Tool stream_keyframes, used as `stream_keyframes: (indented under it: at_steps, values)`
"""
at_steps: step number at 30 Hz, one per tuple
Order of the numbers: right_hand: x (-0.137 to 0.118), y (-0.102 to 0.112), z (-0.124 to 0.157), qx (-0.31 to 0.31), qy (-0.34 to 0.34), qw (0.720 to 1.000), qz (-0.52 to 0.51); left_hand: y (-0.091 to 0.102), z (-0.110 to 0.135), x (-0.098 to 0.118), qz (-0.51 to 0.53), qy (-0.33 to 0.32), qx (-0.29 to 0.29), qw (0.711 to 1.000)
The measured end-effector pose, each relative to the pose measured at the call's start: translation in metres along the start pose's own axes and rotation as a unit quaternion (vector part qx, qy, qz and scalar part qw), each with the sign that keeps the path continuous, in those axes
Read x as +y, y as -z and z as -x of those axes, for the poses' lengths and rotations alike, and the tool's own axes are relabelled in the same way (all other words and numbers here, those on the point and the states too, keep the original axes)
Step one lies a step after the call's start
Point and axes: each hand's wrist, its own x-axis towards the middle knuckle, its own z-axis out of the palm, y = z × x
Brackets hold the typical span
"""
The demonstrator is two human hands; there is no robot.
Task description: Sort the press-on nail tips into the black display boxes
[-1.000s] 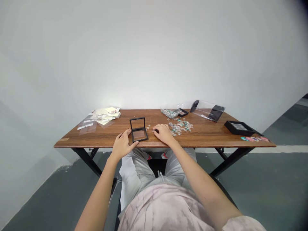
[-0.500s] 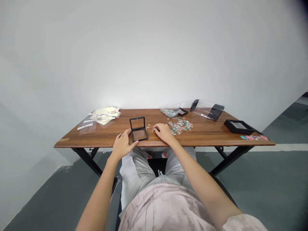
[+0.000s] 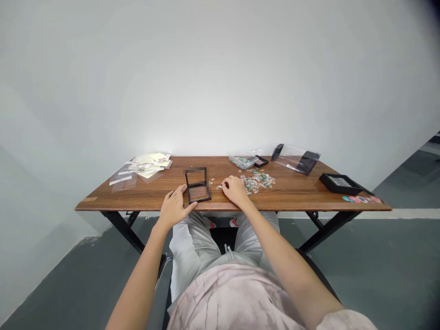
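Observation:
A small black frame-like case [image 3: 199,200] with clear panes stands unfolded near the table's front edge, one half lying flat and the other upright. At its left side is my left hand [image 3: 173,208], its fingertips against the side and its thumb at the front corner. My right hand [image 3: 236,190] rests on the table to the right of the case, fingers curled and closed; what they hold, if anything, is hidden. A small clear piece [image 3: 219,187] lies just left of those fingers. Behind and right of that hand spreads a pile of small clear and greenish pieces [image 3: 259,179].
Pale cards and clear sleeves [image 3: 149,165] lie at the back left. A clear bag of pieces [image 3: 243,162] and a small black frame [image 3: 261,161] sit at the back. Rightward are a clear-and-black package [image 3: 296,159], a black tray [image 3: 338,183] and several colourful round pieces [image 3: 360,199].
My right hand has shifted slightly right, away from the small clear piece, which now lies apart from the fingers. My left hand stays at the case.

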Motion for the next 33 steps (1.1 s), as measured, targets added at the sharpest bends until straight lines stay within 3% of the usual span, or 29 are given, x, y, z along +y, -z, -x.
stream_keyframes:
  at_steps: [11,22,33]
  values:
    - [-0.0023,0.0059,0.0026,-0.017,0.042,0.998,-0.053,0.0003,0.0003,0.0,0.006,0.003,0.0,1.0]
    - [0.0047,0.0007,-0.0004,-0.05,0.014,0.996,-0.075,0.007,-0.0001,0.0034,0.016,0.005,-0.01,1.0]
    - [-0.0011,0.0044,0.0004,-0.009,0.002,1.0,0.0,0.0076,-0.0014,0.0038,0.022,0.01,-0.017,1.0]
